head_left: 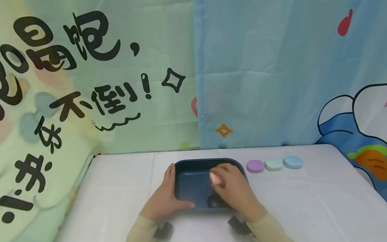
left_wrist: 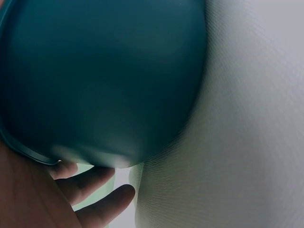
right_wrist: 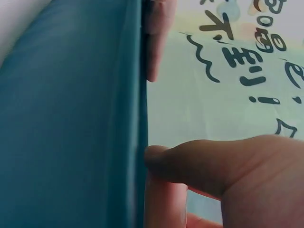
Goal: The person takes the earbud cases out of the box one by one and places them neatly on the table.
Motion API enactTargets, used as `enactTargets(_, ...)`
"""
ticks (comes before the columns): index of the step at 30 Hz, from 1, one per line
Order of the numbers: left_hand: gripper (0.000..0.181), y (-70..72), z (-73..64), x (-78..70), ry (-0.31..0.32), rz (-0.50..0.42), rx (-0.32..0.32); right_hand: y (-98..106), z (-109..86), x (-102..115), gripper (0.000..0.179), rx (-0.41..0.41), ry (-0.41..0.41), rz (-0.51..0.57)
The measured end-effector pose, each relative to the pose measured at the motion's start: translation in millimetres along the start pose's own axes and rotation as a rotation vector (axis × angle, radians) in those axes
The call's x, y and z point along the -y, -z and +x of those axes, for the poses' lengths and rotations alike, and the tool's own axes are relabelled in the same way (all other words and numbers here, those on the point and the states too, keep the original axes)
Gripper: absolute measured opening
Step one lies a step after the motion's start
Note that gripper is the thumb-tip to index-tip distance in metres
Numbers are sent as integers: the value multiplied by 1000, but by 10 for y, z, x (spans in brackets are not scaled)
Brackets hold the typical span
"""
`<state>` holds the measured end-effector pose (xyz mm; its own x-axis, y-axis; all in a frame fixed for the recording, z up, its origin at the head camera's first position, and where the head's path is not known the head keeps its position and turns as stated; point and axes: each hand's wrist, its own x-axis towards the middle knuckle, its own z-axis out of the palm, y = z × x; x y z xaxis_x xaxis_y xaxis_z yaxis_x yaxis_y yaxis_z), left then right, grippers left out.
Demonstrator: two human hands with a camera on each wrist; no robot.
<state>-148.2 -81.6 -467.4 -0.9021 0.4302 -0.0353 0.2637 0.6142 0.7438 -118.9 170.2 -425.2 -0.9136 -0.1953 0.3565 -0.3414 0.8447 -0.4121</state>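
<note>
A dark blue rectangular tray (head_left: 193,188) stands before me on the white-covered table. My left hand (head_left: 167,193) grips its left side, thumb along the front rim and fingers up the left wall. The left wrist view shows the outer wall of the tray (left_wrist: 109,85) with the fingertips (left_wrist: 97,175) beside it. Over the right part of the tray, my right hand (head_left: 234,188) pinches a small pale pink piece (head_left: 215,178), mostly hidden by the fingers. Close to the tray wall in the right wrist view, the thumb (right_wrist: 190,159) presses on this pink piece (right_wrist: 165,204).
Right of the tray, a purple rounded piece (head_left: 255,166), a pale green one (head_left: 273,164) and a light blue one (head_left: 293,162) lie in a row on the table. Printed cloth (head_left: 257,74) hangs behind the table (head_left: 302,201). A dark patch shows inside the tray below my right hand.
</note>
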Motion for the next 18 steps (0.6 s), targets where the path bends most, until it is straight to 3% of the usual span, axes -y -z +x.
enactTargets(18,140,20,9,2,-10,8,11,258,-61,-69,43,10,-96,11)
